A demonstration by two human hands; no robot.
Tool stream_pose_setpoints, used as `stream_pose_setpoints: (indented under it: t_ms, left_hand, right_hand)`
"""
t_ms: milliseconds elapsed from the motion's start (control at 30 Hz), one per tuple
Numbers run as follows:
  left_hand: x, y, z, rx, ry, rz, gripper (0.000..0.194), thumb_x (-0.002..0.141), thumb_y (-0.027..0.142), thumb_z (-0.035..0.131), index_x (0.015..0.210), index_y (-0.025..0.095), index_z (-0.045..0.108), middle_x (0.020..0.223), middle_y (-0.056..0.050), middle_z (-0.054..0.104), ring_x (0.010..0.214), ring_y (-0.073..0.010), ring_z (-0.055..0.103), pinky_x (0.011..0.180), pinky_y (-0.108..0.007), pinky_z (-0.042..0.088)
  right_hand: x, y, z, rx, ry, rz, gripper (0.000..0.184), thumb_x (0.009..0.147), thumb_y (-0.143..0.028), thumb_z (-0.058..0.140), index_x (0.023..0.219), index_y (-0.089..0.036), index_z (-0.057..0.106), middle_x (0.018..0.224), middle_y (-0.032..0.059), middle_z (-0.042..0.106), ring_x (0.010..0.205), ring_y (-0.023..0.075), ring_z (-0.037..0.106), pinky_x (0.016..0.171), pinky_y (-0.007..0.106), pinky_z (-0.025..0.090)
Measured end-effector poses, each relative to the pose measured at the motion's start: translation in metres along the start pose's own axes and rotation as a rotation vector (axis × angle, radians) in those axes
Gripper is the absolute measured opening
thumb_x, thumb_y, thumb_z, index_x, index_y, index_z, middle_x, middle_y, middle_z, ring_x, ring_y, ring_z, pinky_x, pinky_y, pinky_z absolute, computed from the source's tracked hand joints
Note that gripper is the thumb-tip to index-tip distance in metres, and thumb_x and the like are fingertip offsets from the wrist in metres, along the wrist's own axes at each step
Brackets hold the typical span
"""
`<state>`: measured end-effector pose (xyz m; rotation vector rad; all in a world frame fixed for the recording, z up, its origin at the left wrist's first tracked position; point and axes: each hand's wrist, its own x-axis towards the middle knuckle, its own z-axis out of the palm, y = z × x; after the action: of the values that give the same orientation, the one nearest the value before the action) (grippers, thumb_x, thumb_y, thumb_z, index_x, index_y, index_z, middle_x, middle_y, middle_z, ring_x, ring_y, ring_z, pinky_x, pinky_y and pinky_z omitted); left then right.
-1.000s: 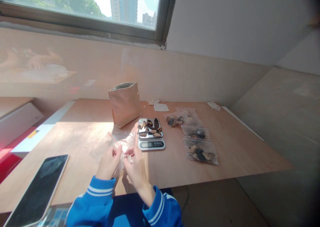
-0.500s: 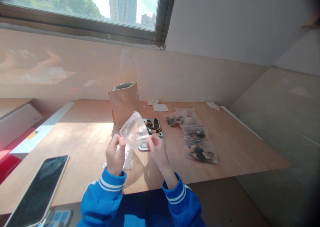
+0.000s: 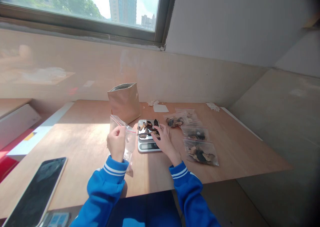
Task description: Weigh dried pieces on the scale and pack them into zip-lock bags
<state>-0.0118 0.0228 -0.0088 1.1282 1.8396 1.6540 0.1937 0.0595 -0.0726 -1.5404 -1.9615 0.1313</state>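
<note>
My left hand is closed on the rim of a clear zip bag with a red seal line. The bag hangs down just left of a white kitchen scale. Dried dark-and-tan slices, perhaps mushroom, lie spread over the scale's plate. Over the plate's right side my right hand reaches in, thumb and fingers apart around some slices. Whether its fingertips touch them I cannot tell. The scale's display is too small to read.
Behind the scale stands an open brown paper bag. Several filled zip bags lie to the right. A phone rests at the table's left front. White paper and crumpled tissue lie near the wall.
Both hands held the clear zip bag up before the scale. My right hand has let go and moved right to the slices; my left has lowered the bag beside the scale.
</note>
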Motion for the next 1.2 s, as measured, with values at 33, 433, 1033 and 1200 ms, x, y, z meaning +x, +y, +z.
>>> stream_pose_setpoints:
  t_ms: [33, 433, 1033, 1200]
  left_hand:
    - [0.001, -0.004, 0.003, 0.006, -0.008, -0.004, 0.035, 0.078, 0.035, 0.050, 0.050, 0.020, 0.034, 0.048, 0.005, 0.028, 0.051, -0.0101, 0.029, 0.050, -0.025, 0.024]
    - [-0.010, -0.049, 0.034, -0.298, 0.005, -0.061, 0.040, 0.082, 0.042, 0.051, 0.051, 0.021, 0.038, 0.044, 0.006, 0.035, 0.044, -0.0092, 0.032, 0.046, -0.023, 0.027]
    - [-0.014, -0.060, 0.034, -0.259, -0.120, 0.066, 0.045, 0.087, 0.046, 0.048, 0.052, 0.020, 0.041, 0.048, 0.004, 0.040, 0.047, -0.0091, 0.034, 0.049, -0.023, 0.030]
    - [-0.015, -0.060, 0.033, -0.186, -0.160, 0.119, 0.043, 0.087, 0.044, 0.047, 0.052, 0.020, 0.043, 0.048, 0.003, 0.042, 0.049, -0.0109, 0.037, 0.051, -0.024, 0.032]
  right_hand:
    - [0.000, 0.002, 0.003, -0.015, -0.023, -0.004, 0.034, 0.091, -0.038, 0.056, 0.123, -0.028, 0.059, 0.130, 0.0109, 0.050, 0.121, 0.0293, 0.049, 0.100, 0.047, 0.041]
    - [0.018, 0.026, 0.009, 0.057, -0.078, -0.198, 0.019, 0.091, -0.032, 0.059, 0.105, -0.020, 0.065, 0.110, 0.0103, 0.055, 0.107, 0.0252, 0.054, 0.096, 0.041, 0.045]
    - [0.032, 0.001, -0.009, 0.418, 0.108, -0.004, 0.032, 0.094, -0.043, 0.043, 0.073, -0.020, 0.054, 0.078, 0.0040, 0.058, 0.076, 0.0179, 0.054, 0.071, 0.029, 0.043]
    - [0.039, -0.063, -0.037, 0.804, -0.239, 0.159, 0.041, 0.091, -0.051, 0.043, 0.061, -0.022, 0.043, 0.054, -0.0050, 0.041, 0.051, 0.0113, 0.037, 0.050, 0.025, 0.028]
